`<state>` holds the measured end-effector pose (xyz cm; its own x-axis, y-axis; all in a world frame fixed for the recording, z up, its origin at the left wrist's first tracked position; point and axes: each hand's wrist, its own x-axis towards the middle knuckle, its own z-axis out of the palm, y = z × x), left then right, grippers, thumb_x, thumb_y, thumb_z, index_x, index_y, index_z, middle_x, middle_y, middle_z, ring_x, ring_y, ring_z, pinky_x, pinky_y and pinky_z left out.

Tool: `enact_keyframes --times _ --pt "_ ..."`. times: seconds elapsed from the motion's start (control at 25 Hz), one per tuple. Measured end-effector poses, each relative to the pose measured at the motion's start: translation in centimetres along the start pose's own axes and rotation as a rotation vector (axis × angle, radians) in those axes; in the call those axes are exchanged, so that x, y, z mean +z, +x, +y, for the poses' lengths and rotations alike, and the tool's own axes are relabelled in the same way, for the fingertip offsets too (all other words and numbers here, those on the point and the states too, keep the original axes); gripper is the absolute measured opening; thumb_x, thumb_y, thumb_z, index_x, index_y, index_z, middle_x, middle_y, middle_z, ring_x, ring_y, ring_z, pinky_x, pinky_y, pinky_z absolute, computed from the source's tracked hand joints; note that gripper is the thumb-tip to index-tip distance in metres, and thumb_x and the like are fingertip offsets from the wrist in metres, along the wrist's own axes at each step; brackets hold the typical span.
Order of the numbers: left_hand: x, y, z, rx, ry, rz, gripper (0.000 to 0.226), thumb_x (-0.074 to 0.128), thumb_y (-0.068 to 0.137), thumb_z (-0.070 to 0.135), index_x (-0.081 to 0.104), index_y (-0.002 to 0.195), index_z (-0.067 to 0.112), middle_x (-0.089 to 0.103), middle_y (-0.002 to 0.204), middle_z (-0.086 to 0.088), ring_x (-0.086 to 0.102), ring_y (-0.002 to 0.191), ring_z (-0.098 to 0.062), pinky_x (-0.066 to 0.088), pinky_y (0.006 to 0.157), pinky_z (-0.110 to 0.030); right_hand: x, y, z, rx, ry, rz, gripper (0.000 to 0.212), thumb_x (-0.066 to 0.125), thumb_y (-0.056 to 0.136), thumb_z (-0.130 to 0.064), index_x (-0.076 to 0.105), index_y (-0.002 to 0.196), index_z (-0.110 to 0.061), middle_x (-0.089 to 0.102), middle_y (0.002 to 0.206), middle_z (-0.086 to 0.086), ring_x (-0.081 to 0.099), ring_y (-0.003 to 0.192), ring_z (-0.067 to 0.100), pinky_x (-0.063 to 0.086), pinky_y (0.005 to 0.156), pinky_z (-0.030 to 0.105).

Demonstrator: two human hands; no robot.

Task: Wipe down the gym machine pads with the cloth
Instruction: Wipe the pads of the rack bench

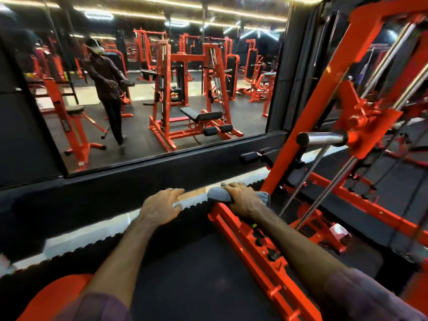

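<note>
Grey cloth, bunched in the right hand, carried beside the orange machine frame.

Item: cloth, a soft wad gripped under the curled fingers of the right hand, some of it spilling past the wrist side; likely gathered up for carrying rather than spread for wiping, since no pad lies beneath the fingers. Just under and behind the knuckles runs the orange frame rail. Left hand: fingers straight and spread, holding nothing, probably out for balance. Beyond both sets of fingertips, a pale floor strip and a wall mirror. Up and to the right of the cloth, black foam rollers on the machine, seemingly the nearest pads to wipe.
</note>
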<state>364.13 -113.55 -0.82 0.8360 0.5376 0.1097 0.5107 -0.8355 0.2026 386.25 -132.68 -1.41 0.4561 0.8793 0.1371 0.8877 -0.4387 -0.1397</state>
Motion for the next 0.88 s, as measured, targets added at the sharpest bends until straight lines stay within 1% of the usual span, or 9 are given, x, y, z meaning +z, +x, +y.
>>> enact_keyframes --times 0.08,0.16,0.24,0.32,0.4,0.52,0.64,0.72,0.88 --pt "0.9 6.9 -2.3 0.034 -0.021 -0.001 0.060 0.058 0.098 0.039 0.045 0.157 0.038 0.055 0.152 0.012 0.057 0.135 -0.014 0.054 0.102 -0.039 1.1 5.7 2.1 0.016 -0.017 0.029 0.073 0.068 0.088 -0.037 0.045 0.157 -0.026 0.053 0.155 0.001 0.050 0.136 0.032 0.045 0.109 0.045" --pt "1.2 15.0 -4.6 0.085 -0.032 -0.021 0.061 0.058 0.096 0.039 0.046 0.155 0.038 0.057 0.150 0.013 0.059 0.132 -0.014 0.055 0.102 -0.041 2.2 12.0 4.0 0.070 0.009 0.043 0.073 0.060 0.084 -0.040 0.047 0.155 -0.026 0.050 0.159 0.000 0.049 0.138 0.033 0.046 0.109 0.047" --pt "0.7 21.7 -5.8 0.141 -0.025 -0.027 0.061 0.059 0.096 0.040 0.046 0.155 0.039 0.058 0.148 0.013 0.060 0.131 -0.015 0.055 0.102 -0.044 3.1 17.1 5.5 0.119 0.015 0.048 0.072 0.063 0.083 -0.039 0.050 0.153 -0.028 0.051 0.158 -0.001 0.049 0.139 0.033 0.046 0.108 0.048" --pt "0.7 28.9 -6.9 0.213 -0.011 -0.034 0.061 0.060 0.097 0.043 0.045 0.156 0.040 0.058 0.147 0.012 0.060 0.131 -0.015 0.056 0.100 -0.047 4.5 22.5 7.6 0.179 0.030 0.088 0.071 0.070 0.083 -0.031 0.051 0.152 -0.029 0.054 0.155 0.000 0.050 0.138 0.033 0.046 0.107 0.047" --pt "0.7 33.2 -7.1 0.281 -0.003 -0.027 0.060 0.058 0.098 0.044 0.044 0.156 0.038 0.057 0.149 0.010 0.059 0.132 -0.015 0.056 0.101 -0.047 5.0 25.5 8.7 0.217 0.030 0.072 0.074 0.072 0.084 -0.027 0.049 0.154 -0.029 0.052 0.156 0.001 0.047 0.140 0.032 0.043 0.110 0.047" --pt "3.1 43.2 -8.2 0.385 0.021 -0.060 0.060 0.058 0.099 0.044 0.043 0.157 0.037 0.056 0.150 0.011 0.060 0.130 -0.014 0.056 0.099 -0.047 7.7 32.7 12.7 0.321 0.045 0.083 0.077 0.072 0.084 -0.025 0.045 0.156 -0.031 0.047 0.160 -0.003 0.043 0.143 0.029 0.039 0.111 0.046" --pt "6.3 54.2 -9.5 0.470 0.036 -0.083 0.060 0.058 0.100 0.045 0.042 0.158 0.038 0.056 0.151 0.011 0.059 0.131 -0.013 0.056 0.099 -0.046 11.3 40.7 17.8 0.389 0.079 0.121 0.076 0.072 0.083 -0.023 0.047 0.154 -0.031 0.049 0.158 -0.003 0.045 0.142 0.028 0.039 0.111 0.046" --pt "8.4 60.8 -10.1 0.493 0.056 -0.094 0.060 0.058 0.101 0.044 0.041 0.158 0.038 0.055 0.151 0.011 0.059 0.132 -0.014 0.056 0.100 -0.045 13.6 45.0 21.2 0.444 0.097 0.145 0.077 0.075 0.082 -0.024 0.049 0.154 -0.031 0.050 0.158 -0.004 0.046 0.141 0.027 0.041 0.113 0.046" --pt "12.2 74.8 -8.7 0.611 0.096 -0.212 0.061 0.057 0.100 0.044 0.040 0.159 0.040 0.052 0.155 0.012 0.055 0.136 -0.015 0.051 0.107 -0.043 17.1 54.2 29.2 0.616 0.175 0.223 0.074 0.075 0.083 -0.029 0.050 0.153 -0.030 0.052 0.157 -0.005 0.049 0.140 0.025 0.044 0.113 0.045"
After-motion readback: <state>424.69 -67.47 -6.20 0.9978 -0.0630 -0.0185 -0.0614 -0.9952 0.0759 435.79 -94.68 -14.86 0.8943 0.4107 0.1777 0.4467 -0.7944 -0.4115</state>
